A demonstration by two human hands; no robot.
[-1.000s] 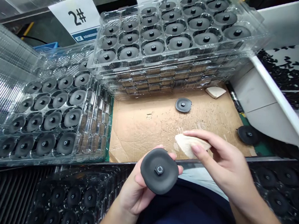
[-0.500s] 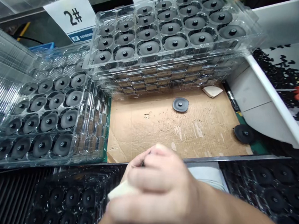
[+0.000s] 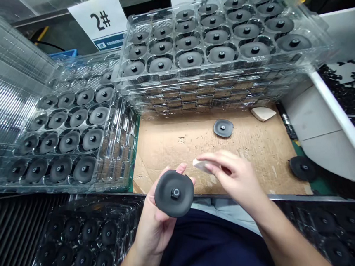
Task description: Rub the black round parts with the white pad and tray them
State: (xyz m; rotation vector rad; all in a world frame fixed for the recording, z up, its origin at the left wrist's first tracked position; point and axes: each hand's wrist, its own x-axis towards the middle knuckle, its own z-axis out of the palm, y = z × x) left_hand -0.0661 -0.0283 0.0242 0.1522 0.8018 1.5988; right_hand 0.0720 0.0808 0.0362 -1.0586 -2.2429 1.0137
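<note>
My left hand [image 3: 157, 226] grips a dark grey, rounded disc [image 3: 166, 199] with a short hollow post at its centre, the post side facing me. To its right, my right hand [image 3: 236, 175] pinches a white wedge-shaped pad [image 3: 204, 165], which looks like a sponge, between thumb and fingers. The pad is apart from the disc. Beyond my hands, a similar loose disc [image 3: 223, 128] lies on the cardboard sheet [image 3: 160, 148]. A second white wedge [image 3: 263, 113] rests at the sheet's far right corner.
Stacked clear trays [image 3: 197, 83] of discs stand at the back, with more trays [image 3: 111, 143] at left. Black trays [image 3: 86, 201] flank me in front. A white bin [image 3: 344, 110] with small black pieces is at right, near another dark disc [image 3: 303, 168].
My hands, together and blurred before, have come apart. The right moved right with the white wedge, and the disc in my left hand now shows. The view has shifted slightly.
</note>
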